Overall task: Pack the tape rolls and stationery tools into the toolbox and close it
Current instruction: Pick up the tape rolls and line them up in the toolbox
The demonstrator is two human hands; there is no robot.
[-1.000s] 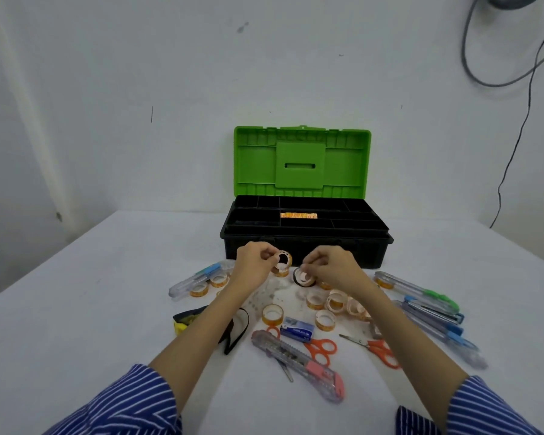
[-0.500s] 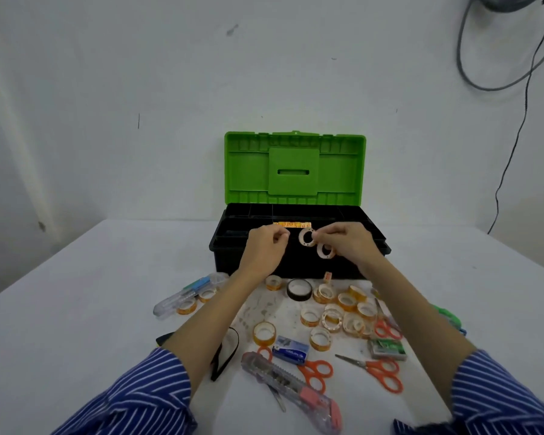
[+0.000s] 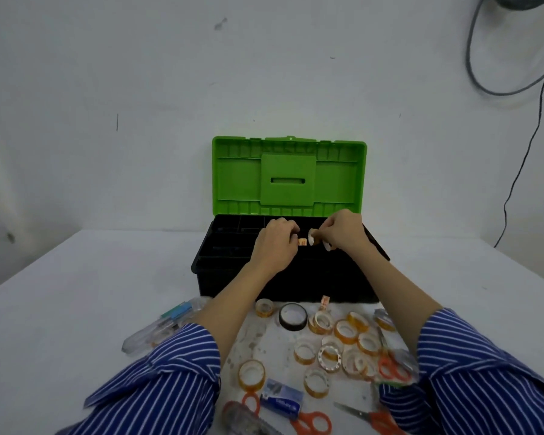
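Early in the job, by my read. The black plastic toolbox [image 3: 283,277] sat at the back of the white table [image 3: 76,293], its green ribbed lid [image 3: 288,177] propped fully open, so closing was not yet due.

I had both hands over the divided black tray. My right hand [image 3: 343,230] pinched two small clear tape rolls [image 3: 319,243] between thumb and fingertips, held just above the middle compartments. My left hand [image 3: 277,246] was curled with its fingertips at a small orange-labelled piece [image 3: 302,241] in the tray; I could not tell whether that grip was actually holding it or only touching it.

Apart from that orange-labelled piece, the compartments I could see looked dark and unfilled, though the hands hid the centre.

Left to pack, all loose on the table in front of the box:
- a scatter of clear amber-cored tape rolls [image 3: 346,332]
- one black tape roll [image 3: 292,317]
- orange-handled scissors [image 3: 314,423], at least two pairs, maybe a third, partly under my right sleeve
- a small blue staple box [image 3: 281,398]
- a clear utility knife [image 3: 245,420] at the bottom edge
- clear pens or cutters with blue caps [image 3: 170,321] to the left, partly under my left sleeve

My call: bulk of the packing was not yet done, then lid down.
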